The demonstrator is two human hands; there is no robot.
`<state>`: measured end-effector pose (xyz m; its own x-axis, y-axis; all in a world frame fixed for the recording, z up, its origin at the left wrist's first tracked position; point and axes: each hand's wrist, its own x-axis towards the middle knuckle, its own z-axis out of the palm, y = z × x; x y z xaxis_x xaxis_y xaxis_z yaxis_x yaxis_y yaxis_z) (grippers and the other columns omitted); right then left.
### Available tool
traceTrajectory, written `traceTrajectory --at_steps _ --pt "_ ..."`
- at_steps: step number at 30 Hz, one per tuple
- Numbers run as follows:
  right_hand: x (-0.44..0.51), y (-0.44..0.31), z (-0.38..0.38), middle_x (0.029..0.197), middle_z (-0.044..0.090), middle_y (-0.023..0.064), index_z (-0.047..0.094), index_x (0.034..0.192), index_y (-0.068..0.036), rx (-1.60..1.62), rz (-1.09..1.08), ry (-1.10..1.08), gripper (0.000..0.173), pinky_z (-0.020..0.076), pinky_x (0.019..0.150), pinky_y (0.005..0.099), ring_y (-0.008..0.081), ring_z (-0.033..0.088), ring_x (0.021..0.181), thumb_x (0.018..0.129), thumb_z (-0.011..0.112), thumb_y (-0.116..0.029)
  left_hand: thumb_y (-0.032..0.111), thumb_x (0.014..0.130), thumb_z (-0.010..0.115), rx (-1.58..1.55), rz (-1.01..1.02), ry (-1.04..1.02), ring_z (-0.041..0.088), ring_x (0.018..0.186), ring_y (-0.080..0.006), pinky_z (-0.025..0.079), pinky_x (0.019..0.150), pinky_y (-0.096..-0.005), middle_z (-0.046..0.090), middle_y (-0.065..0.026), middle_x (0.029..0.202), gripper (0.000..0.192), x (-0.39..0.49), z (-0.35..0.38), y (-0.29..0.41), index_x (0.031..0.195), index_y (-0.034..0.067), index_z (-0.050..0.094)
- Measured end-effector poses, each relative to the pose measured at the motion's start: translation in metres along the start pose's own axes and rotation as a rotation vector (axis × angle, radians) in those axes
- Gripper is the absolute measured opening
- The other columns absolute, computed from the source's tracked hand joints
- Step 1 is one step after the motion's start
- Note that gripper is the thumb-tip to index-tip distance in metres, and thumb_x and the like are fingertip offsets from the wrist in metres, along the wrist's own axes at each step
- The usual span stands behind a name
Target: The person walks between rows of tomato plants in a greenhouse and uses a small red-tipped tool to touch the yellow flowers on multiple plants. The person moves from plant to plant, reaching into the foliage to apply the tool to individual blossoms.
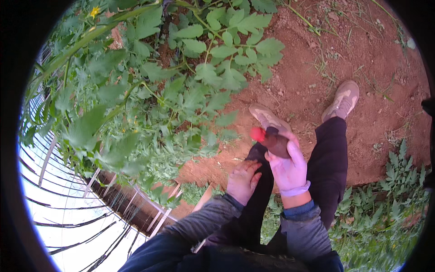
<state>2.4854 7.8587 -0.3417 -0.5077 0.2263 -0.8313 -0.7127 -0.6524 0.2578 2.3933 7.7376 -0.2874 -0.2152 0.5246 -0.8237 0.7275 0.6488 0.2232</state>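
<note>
My right hand, in a thin pale glove, is closed around a small dark brown bottle-like container. Its bright red tip points to the left and looks blurred. A short black part sticks out beside the tip. My left hand, also gloved, is lower and to the left, in front of my dark trouser leg. Nothing shows in its bent fingers, the thumb stands apart, and reddish stains mark the fingertips. The two hands do not touch.
Leafy tomato plants with a few yellow flowers fill the left side. More plants grow at lower right. My shoes stand on reddish soil. A ribbed greenhouse wall curves along the lower left.
</note>
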Motion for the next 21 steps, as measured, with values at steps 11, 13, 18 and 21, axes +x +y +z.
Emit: traceTrajectory --at_steps 11,13,18,21 --pt "0.002 0.000 0.003 0.104 0.053 0.0065 0.047 0.110 -0.009 -0.131 -0.021 -0.125 0.036 0.0400 0.068 0.0326 0.0181 0.050 0.083 0.077 0.060 -0.018 0.010 0.075 0.053 -0.046 0.067 0.170 0.055 0.094 -0.0279 0.043 0.081 -0.0391 0.059 -0.0097 0.099 0.023 0.005 -0.016 -0.002 0.098 0.008 0.058" --pt "0.002 0.005 0.004 0.102 0.053 0.0069 0.047 0.110 -0.008 -0.179 0.038 -0.153 0.037 0.0407 0.067 0.0327 0.0183 0.051 0.082 0.077 0.060 -0.019 0.008 0.074 0.053 -0.056 0.049 0.205 0.055 0.094 -0.0279 0.043 0.081 -0.0393 0.059 -0.0097 0.099 0.024 0.005 -0.013 -0.012 0.097 0.009 0.058" --pt "0.005 0.029 0.007 0.094 0.057 0.0107 0.049 0.104 -0.006 -0.487 0.097 -0.158 0.040 0.0433 0.061 0.0288 0.0191 0.055 0.073 0.072 0.065 -0.023 0.007 0.069 0.052 -0.100 -0.036 0.256 0.056 0.091 -0.0277 0.044 0.080 -0.0383 0.060 -0.0096 0.094 0.025 -0.016 -0.014 -0.033 0.093 0.008 0.059" --pt "0.007 0.047 -0.007 0.091 0.058 0.0117 0.050 0.102 -0.006 -0.686 0.264 -0.214 0.041 0.0444 0.057 0.0293 0.0201 0.056 0.073 0.069 0.066 -0.023 0.005 0.068 0.053 -0.227 -0.040 0.314 0.057 0.083 -0.0284 0.045 0.072 -0.0403 0.060 -0.0098 0.086 0.026 -0.033 -0.012 -0.047 0.092 0.011 0.059"
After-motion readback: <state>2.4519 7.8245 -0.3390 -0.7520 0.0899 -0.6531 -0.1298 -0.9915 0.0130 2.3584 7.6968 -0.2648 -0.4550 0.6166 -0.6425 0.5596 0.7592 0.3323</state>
